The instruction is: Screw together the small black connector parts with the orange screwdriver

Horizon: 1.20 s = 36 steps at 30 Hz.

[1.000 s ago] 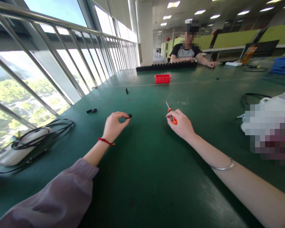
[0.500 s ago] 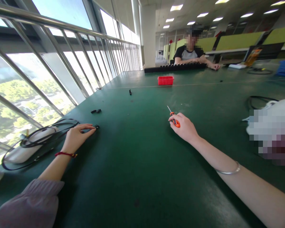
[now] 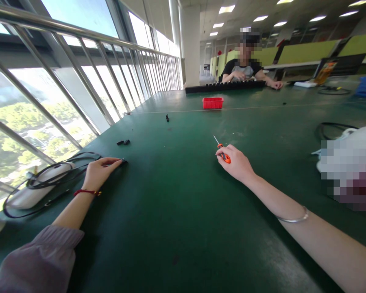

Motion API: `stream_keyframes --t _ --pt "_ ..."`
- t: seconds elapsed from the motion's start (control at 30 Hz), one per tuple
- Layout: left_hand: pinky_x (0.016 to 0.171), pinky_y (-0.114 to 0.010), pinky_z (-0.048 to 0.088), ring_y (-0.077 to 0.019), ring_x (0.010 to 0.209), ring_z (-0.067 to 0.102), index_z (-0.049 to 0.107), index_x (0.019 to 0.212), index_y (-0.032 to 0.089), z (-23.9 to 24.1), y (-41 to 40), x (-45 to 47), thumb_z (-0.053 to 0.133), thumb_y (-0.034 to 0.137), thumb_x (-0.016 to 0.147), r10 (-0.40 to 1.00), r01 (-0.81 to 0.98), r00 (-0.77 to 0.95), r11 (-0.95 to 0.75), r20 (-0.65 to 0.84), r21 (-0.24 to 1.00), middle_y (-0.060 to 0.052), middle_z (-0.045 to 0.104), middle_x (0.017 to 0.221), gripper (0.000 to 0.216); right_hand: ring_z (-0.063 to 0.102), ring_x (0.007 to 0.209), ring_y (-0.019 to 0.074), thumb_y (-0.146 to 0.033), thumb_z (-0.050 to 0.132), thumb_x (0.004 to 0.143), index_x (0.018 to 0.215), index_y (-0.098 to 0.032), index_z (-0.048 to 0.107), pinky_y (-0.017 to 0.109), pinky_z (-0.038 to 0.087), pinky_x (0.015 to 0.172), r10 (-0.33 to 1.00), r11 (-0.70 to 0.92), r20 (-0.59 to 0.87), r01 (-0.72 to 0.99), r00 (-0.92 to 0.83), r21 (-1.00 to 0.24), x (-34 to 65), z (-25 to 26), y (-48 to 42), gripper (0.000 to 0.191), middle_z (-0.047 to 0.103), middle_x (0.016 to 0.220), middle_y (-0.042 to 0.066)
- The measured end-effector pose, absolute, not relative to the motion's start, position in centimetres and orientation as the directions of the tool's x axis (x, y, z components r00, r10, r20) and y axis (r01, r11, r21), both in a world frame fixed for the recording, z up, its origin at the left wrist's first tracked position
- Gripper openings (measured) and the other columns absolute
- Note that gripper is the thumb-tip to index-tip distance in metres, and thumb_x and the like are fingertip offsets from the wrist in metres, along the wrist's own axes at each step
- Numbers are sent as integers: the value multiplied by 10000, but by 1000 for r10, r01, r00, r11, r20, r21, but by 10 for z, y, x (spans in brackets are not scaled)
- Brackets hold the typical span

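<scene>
My left hand is at the left of the green table, its fingertips pinched on a small black part that they partly cover. Just beyond it lie small black pieces, and farther off stands another little black piece. My right hand rests on the table with its fingers closed round a screwdriver with an orange and dark grey handle. The thin metal shaft points away from me, up and to the left, and its tip touches nothing that I can see.
A red bin stands farther back, before a long black rack where a person sits. Coiled black cable lies on a white object at left, beside the metal railing. A white bag is at right.
My left fingers have closed more tightly on the small black part, and the left wrist has shifted slightly. My right hand has hardly moved. The seated person's one hand has risen to the chest.
</scene>
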<state>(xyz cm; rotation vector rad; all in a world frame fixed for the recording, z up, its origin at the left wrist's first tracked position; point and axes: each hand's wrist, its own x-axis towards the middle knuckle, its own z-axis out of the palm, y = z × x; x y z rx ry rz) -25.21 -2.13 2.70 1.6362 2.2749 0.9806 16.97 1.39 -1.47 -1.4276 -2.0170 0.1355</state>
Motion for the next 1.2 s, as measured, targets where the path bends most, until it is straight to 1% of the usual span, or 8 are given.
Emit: stream_keyframes --t 0.13,0.27,0.37,0.5,0.67,0.8,1.0,1.2 --pt "618 -223 377 -162 716 544 716 911 165 27 -22 -253 648 502 628 896 787 -387 197 220 584 -3 701 761 445 575 730 157 -253 509 799 872 -233 629 283 428 604 868 408 458 804 -193 -433 170 -15 14 142 602 937 37" --pt "611 -231 376 -159 687 534 721 914 154 27 -22 -253 648 548 609 902 795 -378 200 211 572 -11 692 744 504 574 736 157 -248 511 794 871 -235 629 278 425 597 869 402 457 808 -189 -430 169 -15 13 141 603 938 33" --pt "636 -241 387 -167 697 546 719 923 142 27 -21 -253 644 531 623 907 808 -368 204 203 553 -26 691 758 496 571 732 156 -250 505 797 874 -233 628 278 421 594 877 392 443 813 -188 -431 169 -14 12 147 600 945 33" --pt "680 -252 409 -182 755 574 708 961 126 26 -21 -254 631 486 645 914 805 -359 200 190 558 -53 700 839 485 572 739 156 -253 505 797 874 -236 631 274 419 592 875 395 444 813 -192 -428 169 -14 12 149 598 936 31" --pt "699 -261 429 -195 792 599 700 981 119 26 -21 -253 639 497 624 918 798 -347 182 191 575 -78 709 910 523 577 749 156 -246 508 794 877 -241 630 269 419 589 875 393 446 814 -188 -428 169 -15 13 149 601 946 29" --pt "714 -267 432 -194 791 593 700 982 126 25 -22 -252 622 497 642 916 810 -348 185 202 556 -71 705 909 509 576 749 157 -241 511 790 872 -240 626 272 421 595 874 394 448 814 -188 -428 169 -15 13 141 599 935 29" --pt "789 -271 424 -206 854 596 711 931 156 26 -18 -259 608 477 676 935 874 -295 180 198 452 -60 703 946 423 578 777 163 -249 506 796 889 -241 626 276 424 608 885 383 426 814 -188 -436 169 -14 12 152 594 948 27" --pt "717 -255 413 -210 804 615 735 900 198 33 -12 -265 618 452 694 959 963 -194 147 205 224 -24 715 876 347 573 769 164 -259 507 797 902 -246 625 281 425 613 884 379 430 820 -183 -430 169 -14 12 159 594 941 25"
